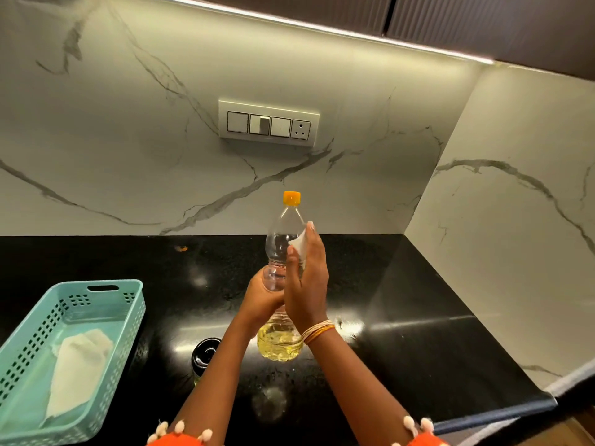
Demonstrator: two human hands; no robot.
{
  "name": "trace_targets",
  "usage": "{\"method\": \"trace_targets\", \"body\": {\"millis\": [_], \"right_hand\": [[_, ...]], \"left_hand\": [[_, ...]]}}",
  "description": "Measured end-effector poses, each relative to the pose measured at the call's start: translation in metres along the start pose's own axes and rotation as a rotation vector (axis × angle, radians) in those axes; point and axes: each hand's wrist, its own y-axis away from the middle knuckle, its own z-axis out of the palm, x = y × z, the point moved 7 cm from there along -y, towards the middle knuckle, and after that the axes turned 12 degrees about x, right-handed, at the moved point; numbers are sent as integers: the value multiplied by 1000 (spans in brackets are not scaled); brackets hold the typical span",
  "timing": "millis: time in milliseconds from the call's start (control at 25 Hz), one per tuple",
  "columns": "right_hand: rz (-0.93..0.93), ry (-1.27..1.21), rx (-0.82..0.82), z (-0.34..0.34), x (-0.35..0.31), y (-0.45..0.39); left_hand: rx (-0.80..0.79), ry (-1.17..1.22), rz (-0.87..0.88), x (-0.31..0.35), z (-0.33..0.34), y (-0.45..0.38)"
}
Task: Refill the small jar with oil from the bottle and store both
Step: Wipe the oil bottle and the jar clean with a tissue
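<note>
Steadying the capped oil bottle (pixel 283 252) upright above the desk (pixel 418 300), the left hand (pixel 262 300) is gripping its waist while the right hand (pixel 306 284) is pressing a white tissue (pixel 297 241) against it, apparently wiping drips. The small jar (pixel 206 354) is standing just below-left.

Capped oil bottle (pixel 283 252) upright, approx quarter full; black-lidded jar (pixel 206 354) beside.

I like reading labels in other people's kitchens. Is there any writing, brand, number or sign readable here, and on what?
None can be read.
Oil bottle: clear plastic, no label showing; its orange cap is plain.
Small jar: dark lid, no lettering visible.
Switch panel: blank switches and a socket, no markings.
Teal basket: no print; the white cloth inside is plain.
</note>
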Motion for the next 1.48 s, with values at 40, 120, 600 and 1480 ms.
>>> {"method": "trace_targets", "body": {"millis": [40,120,600,1480], "right_hand": [[-88,18,-39,1,-8,-3],[-228,5,-161,5,-19,-8],[-247,45,-255,16,-23,-59],[496,-294,-191,2,32,-53]], "left_hand": [[-9,20,2,2,-2,-1],[-25,82,4,6,-6,0],[-180,255,-168,1,3,-1],[-304,277,-317,-17,23,15]]}}
